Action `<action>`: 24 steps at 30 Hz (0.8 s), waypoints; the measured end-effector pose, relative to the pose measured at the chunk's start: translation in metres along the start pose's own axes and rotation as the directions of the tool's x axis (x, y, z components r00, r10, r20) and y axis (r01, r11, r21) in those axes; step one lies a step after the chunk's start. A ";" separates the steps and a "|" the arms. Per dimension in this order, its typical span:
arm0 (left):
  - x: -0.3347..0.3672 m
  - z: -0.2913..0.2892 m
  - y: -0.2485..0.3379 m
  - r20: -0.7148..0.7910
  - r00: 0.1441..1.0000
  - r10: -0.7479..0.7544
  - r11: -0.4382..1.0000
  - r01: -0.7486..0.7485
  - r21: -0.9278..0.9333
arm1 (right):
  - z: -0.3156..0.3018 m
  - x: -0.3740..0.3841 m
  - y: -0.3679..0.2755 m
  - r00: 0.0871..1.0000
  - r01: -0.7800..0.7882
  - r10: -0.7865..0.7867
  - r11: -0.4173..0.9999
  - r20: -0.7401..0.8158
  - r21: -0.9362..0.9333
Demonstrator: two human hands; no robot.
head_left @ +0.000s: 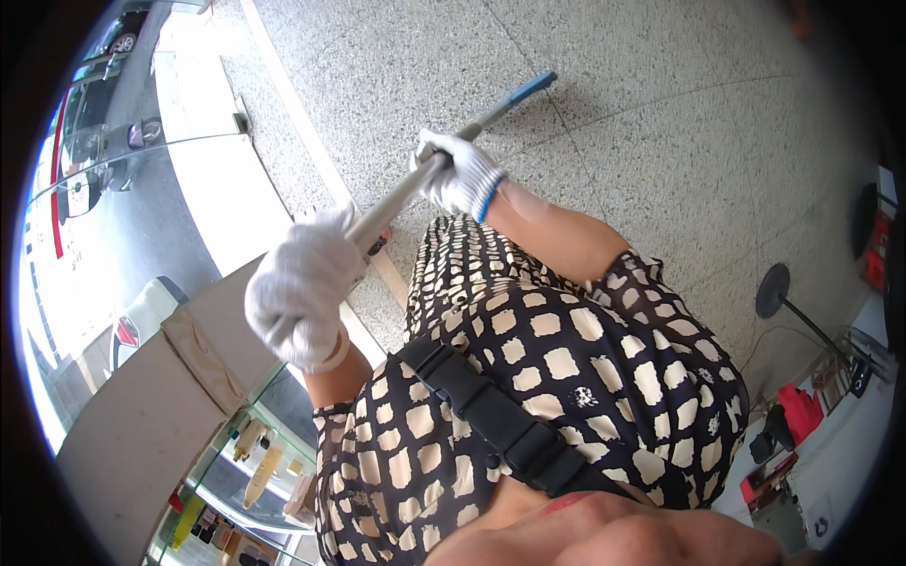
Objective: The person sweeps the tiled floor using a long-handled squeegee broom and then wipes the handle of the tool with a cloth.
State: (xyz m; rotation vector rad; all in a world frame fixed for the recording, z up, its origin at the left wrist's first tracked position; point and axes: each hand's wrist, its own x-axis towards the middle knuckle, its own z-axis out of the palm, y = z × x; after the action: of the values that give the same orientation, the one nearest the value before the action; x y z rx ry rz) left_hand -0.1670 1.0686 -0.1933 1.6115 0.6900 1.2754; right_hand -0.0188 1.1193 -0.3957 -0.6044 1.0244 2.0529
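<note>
Two gloved hands on a pole, seen from above. The pale pole (387, 211) runs obliquely from left of centre toward the upper middle of the frame, where it ends in a blue end piece (530, 89) over the speckled floor (651, 123). The left hand (307, 288), in a white knitted glove, lies left of centre; it is closed around the lower part of the pole, its grasp partly hidden by the back of the glove. The right hand (460, 176), in a matching glove with a blue-edged cuff (491, 195), lies above centre; its fingers (429, 141) are wrapped around the pole farther up, between the left hand and the blue end piece. Lower centre: the wearer's black garment (557, 325) with cream patches, crossed by a black buckled strap (486, 410). Upper left: a pale strip (283, 90) along the floor; beyond it, at the left edge, a street (179, 231) with vehicles. Lower left: a glass display case (283, 406) holding bottles and small goods. Right: a dark round disc (772, 291) on a rod; below it, a red item (800, 413) near the edge.
</note>
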 end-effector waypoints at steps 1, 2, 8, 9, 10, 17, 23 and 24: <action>0.008 -0.009 0.007 0.159 0.984 0.074 0.997 -0.069 -0.038 | 0.006 -0.023 0.008 1.000 0.014 -0.016 0.997 -0.024 -0.076; 0.012 -0.014 0.008 0.232 0.966 0.115 0.992 -0.100 -0.079 | 0.012 -0.046 0.013 0.998 0.028 -0.036 0.989 -0.052 -0.148; 0.020 0.008 -0.037 0.006 0.997 -0.079 0.915 0.075 -0.396 | -0.017 -0.065 -0.024 0.968 0.164 -0.154 0.986 -0.198 0.035; 0.011 0.011 -0.075 -0.063 0.964 -0.259 0.827 0.187 -0.530 | -0.032 -0.059 -0.048 0.955 0.243 -0.225 0.968 -0.193 0.071; 0.008 0.015 -0.075 -0.130 0.896 -0.423 0.780 0.288 -0.556 | -0.035 -0.058 -0.054 0.961 0.223 -0.205 0.972 -0.188 0.080; 0.010 0.032 -0.184 -0.029 0.682 -0.731 0.637 0.666 -0.389 | -0.117 0.039 -0.170 0.790 0.144 -0.201 0.979 -0.580 -0.144; 0.085 -0.081 -0.201 -0.211 0.693 -0.689 0.715 0.602 -0.355 | 0.017 0.145 -0.120 0.789 0.393 -0.261 0.910 -0.555 0.131; 0.098 -0.107 -0.201 -0.221 0.705 -0.673 0.735 0.605 -0.308 | 0.044 0.167 -0.111 0.811 0.358 -0.221 0.920 -0.541 0.162</action>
State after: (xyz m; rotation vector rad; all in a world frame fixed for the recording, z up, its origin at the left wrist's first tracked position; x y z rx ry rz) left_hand -0.2148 1.2680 -0.3321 0.8478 1.1584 1.0281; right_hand -0.0360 1.2683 -0.5354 -1.1355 1.3765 1.4776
